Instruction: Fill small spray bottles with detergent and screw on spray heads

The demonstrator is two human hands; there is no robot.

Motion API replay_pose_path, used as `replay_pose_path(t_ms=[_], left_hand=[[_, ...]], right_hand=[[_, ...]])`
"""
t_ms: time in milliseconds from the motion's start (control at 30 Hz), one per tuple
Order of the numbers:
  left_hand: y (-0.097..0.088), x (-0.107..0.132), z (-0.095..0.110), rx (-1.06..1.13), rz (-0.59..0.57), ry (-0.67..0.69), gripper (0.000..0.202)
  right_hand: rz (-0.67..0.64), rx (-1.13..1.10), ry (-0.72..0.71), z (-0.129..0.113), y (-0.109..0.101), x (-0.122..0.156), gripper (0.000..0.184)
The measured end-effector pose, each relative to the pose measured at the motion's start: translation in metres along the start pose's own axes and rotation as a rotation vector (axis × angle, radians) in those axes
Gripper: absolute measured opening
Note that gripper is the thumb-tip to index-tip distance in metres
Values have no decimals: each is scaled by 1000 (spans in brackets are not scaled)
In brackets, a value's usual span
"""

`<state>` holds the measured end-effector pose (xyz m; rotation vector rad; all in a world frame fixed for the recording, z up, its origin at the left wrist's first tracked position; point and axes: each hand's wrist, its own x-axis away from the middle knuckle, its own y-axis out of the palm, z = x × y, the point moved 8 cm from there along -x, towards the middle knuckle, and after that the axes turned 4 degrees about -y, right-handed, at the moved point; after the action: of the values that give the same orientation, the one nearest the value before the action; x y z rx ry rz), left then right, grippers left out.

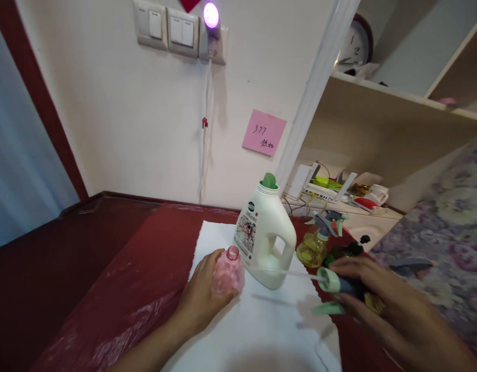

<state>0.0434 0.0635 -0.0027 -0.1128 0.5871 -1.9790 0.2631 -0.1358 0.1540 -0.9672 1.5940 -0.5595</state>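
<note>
My left hand (pixel 203 297) grips a pink translucent plastic bottle (pixel 229 273), which stands uncapped on a sheet of white paper (pixel 261 330). My right hand (pixel 381 294) holds a dark and pale-green trigger spray head (pixel 333 283) on its side, with a thin clear dip tube (pixel 288 273) pointing left toward the pink bottle. Behind them stands a white detergent jug (pixel 263 243) with a green cap, close to the pink bottle. A yellow spray bottle (pixel 311 249) with a trigger head stands beyond my right hand, beside a dark bottle (pixel 344 251).
The paper lies on a red plastic-covered table (pixel 118 294). A floral cloth (pixel 447 232) rises at the right. Behind the table, a shelf (pixel 378 134) holds a white router (pixel 319 188) with tangled cables. Wall switches and a pink note are on the wall.
</note>
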Motion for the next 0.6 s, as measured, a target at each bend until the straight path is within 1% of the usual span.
replay_pose_path(t_ms=[100, 200, 300, 400, 500, 600], left_hand=[[0, 1, 1, -11, -2, -2, 74], [0, 1, 2, -13, -13, -4, 76], [1, 2, 1, -28, -25, -14, 78], [1, 3, 0, -38, -32, -29, 80], [0, 4, 2, -36, -49, -40, 81], [0, 4, 4, -45, -65, -50, 81]], right_hand=[[-58, 83, -126, -22, 3, -39, 17], [-164, 154, -185, -30, 18, -63, 17], [-256, 279, -239, -34, 33, -75, 18], [-266, 451, -298, -44, 37, -84, 23], [-305, 554, -413, -65, 43, -93, 26], [-351, 610, -516, -89, 55, -102, 28]])
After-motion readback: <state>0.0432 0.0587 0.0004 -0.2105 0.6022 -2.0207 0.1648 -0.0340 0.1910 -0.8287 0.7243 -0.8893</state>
